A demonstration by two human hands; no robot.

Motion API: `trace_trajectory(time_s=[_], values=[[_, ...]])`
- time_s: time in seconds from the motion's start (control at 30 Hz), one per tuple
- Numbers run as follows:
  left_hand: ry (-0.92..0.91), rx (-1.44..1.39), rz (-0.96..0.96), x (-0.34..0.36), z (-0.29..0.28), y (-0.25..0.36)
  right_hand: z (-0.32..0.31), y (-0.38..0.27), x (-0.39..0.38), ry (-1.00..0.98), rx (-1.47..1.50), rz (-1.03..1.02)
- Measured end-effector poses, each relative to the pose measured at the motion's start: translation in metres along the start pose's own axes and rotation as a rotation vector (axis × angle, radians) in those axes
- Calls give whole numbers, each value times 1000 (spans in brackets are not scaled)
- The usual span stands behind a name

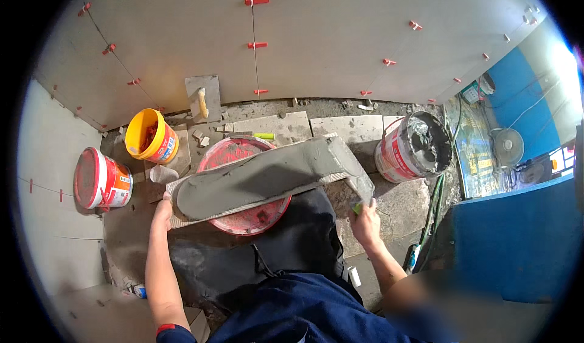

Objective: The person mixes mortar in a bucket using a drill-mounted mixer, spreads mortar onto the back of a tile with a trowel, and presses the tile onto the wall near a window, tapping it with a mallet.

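A long narrow tile point(177, 222) lies across a round red lid or bucket top point(258, 222) in front of me, slightly tilted up to the right. Grey mortar point(255, 178) covers most of the tile in a thick, smoothed layer. My left hand point(161, 215) is closed on the tile's left end. In my right hand point(366, 226) is a trowel point(362, 188) with a green handle, mostly covered by my fingers. Its blade meets the mortar at the tile's right end, where a ridge has piled up.
A mortar-smeared bucket point(395, 154) stands right. On the left are a yellow bucket point(146, 136) with red pieces, a red-white bucket point(104, 178) on its side or tilted, and a cup point(163, 174). Another trowel point(211, 87) leans on the tiled wall point(328, 38). A fan point(508, 146) stands far right.
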State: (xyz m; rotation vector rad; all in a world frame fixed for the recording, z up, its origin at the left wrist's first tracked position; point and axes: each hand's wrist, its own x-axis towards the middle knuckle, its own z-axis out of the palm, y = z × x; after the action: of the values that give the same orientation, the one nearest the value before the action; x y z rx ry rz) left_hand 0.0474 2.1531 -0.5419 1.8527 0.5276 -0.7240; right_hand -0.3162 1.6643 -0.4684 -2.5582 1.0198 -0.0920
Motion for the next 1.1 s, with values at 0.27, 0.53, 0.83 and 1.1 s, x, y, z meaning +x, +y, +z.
trace_trajectory(time_s=[0.27, 0.53, 0.83, 1.1], values=[[-21, 189, -54, 2, -5, 6, 87, 51, -8, -67, -152, 4], [-67, 186, -27, -16, 4, 13, 7, 92, -50, 62, 201, -351], [-256, -59, 64, -32, 17, 29, -61, -23, 29, -471, 841, 392], [-32, 42, 56, 7, 11, 0, -11, -140, -20, -923, 799, 260]])
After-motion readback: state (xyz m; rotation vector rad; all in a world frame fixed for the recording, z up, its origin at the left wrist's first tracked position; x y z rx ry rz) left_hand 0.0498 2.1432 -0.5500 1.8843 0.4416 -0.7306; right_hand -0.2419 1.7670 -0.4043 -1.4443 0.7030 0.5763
